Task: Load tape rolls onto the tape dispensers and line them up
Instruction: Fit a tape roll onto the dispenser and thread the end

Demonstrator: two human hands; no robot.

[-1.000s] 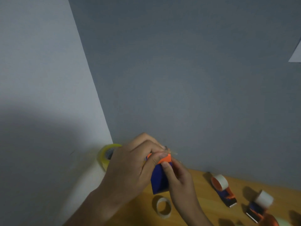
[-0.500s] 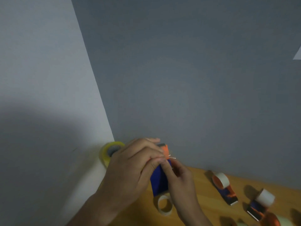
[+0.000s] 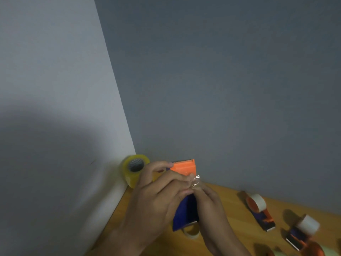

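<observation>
- Your left hand [image 3: 156,196] grips the blue-and-orange dispenser [image 3: 185,193] above the worktop [image 3: 230,235].
- Your right hand [image 3: 210,202] pinches the clear tape end [image 3: 195,182] beside it.
- Farther off, the yellow tape roll [image 3: 133,169] sits in the corner.

- A plain indoor work corner; the exact kind of room cannot be told.
- Bare grey walls [image 3: 221,89] meet above a wooden table [image 3: 234,235].
- Loaded tape dispensers [image 3: 261,212] lie on it.

No text, label or number can be read anywhere.
</observation>
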